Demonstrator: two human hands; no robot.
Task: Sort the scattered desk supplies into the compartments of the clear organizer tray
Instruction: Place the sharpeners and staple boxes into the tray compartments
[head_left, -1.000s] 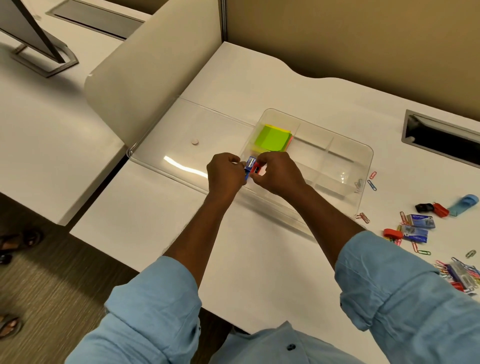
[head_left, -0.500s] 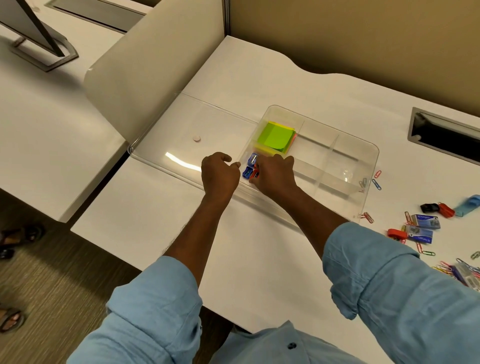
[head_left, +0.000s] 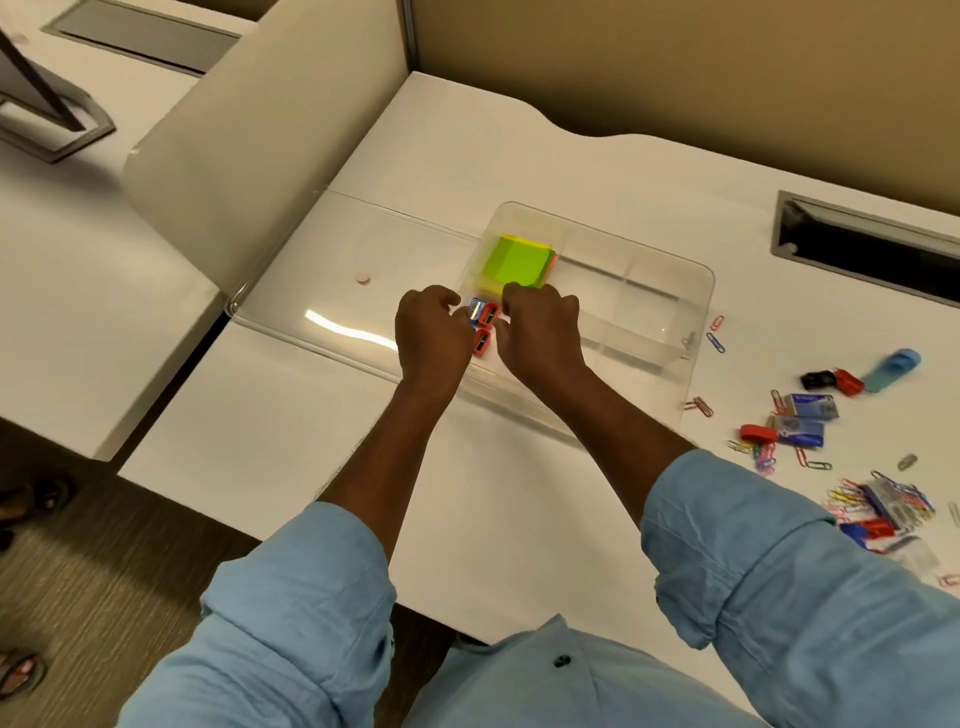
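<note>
Two light blue sleeves (head_left: 810, 597) lie nearest, rolled at the forearms, and both bare arms reach out over the white desk (head_left: 519, 519). Off to the right on the desk lies a heap of coloured paper clips (head_left: 883, 501); a little farther out are two blue staple boxes (head_left: 810, 406), a loose red sharpener (head_left: 756, 433) and a blurred blue item (head_left: 893, 369). The left hand (head_left: 431, 332) and right hand (head_left: 540, 332) sit close together over the near left corner of the clear organizer tray (head_left: 711, 280), fingers curled, with only a narrow gap between them. In that gap, inside the near left compartment, lie a blue sharpener (head_left: 475, 310) and two red sharpeners (head_left: 482, 343). The fingertips of both hands are right at them, but I cannot tell whether either hand actually pinches one. Just beyond, in the far left compartment, sits a pad of green sticky notes (head_left: 517, 262). A clear flat sheet (head_left: 306, 312) lies against the tray's left side, with a small beige disc (head_left: 363, 278) on it. Farther right a dark cable slot (head_left: 872, 249) is cut into the desk, and a tan partition (head_left: 675, 67) stands behind.
</note>
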